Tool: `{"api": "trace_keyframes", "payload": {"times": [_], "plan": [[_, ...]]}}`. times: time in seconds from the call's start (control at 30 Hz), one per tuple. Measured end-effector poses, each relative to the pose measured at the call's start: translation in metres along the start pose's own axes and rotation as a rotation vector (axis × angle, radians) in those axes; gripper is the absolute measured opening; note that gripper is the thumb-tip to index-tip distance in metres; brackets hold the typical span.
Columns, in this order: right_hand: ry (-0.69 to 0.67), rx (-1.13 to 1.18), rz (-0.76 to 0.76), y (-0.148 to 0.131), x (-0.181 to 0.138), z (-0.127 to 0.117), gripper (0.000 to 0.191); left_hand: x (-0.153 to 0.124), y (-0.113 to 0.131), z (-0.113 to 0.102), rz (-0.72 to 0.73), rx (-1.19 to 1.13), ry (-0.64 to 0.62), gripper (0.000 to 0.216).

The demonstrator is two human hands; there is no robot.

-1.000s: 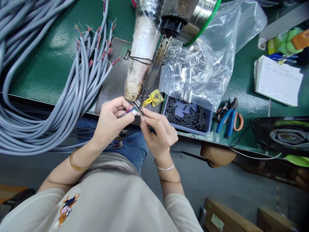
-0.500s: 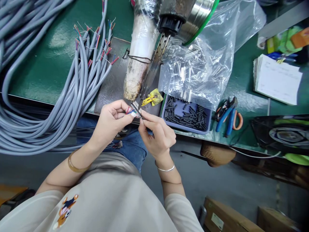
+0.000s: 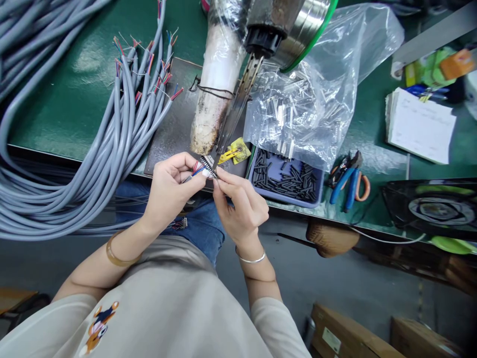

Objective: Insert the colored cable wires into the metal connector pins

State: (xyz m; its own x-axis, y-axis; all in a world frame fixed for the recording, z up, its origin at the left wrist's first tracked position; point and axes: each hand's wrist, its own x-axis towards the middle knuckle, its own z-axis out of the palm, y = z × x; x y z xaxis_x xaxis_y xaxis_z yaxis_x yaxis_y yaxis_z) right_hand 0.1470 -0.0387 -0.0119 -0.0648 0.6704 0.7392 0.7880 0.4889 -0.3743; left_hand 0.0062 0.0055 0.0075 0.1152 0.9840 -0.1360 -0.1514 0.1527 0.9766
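My left hand (image 3: 169, 186) pinches the stripped end of a grey cable, whose red, blue and green wires (image 3: 197, 169) fan out from my fingertips. My right hand (image 3: 238, 201) pinches a small metal connector (image 3: 207, 166) at those wire tips. Both hands meet just off the table's front edge, under the lower end of a perforated metal strip (image 3: 234, 114) that slants down from a steel reel (image 3: 298, 25). A plastic-wrapped white cylinder (image 3: 216, 84) stands right behind them on a dark plate (image 3: 171, 124).
A thick bundle of grey cables (image 3: 93, 149) with stripped coloured ends covers the green table (image 3: 63, 99) on the left. Right of my hands lie a blue tray of black sleeves (image 3: 286, 179), a clear bag of metal parts (image 3: 309, 99), blue and orange pliers (image 3: 348, 181) and a notepad (image 3: 419, 124).
My two hands have stayed pinched together at the wire ends, shifting only slightly left and up. The view has drifted a little.
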Motion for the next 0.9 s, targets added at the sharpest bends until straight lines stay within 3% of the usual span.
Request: {"api": "trace_keyframes", "payload": {"times": [0.37,0.67,0.9], "plan": [[0.037,-0.006,0.001,0.0,0.007,0.001,0.015,0.001,0.003,0.003,0.03,0.016,0.037,0.018],[-0.025,-0.086,-0.109,0.003,-0.001,-0.001,0.011,0.001,0.0,-0.002,-0.042,-0.001,-0.035,0.02],[-0.037,0.019,-0.004,0.002,-0.002,-0.012,0.012,-0.007,0.001,-0.001,-0.109,0.022,-0.05,0.023]]}}
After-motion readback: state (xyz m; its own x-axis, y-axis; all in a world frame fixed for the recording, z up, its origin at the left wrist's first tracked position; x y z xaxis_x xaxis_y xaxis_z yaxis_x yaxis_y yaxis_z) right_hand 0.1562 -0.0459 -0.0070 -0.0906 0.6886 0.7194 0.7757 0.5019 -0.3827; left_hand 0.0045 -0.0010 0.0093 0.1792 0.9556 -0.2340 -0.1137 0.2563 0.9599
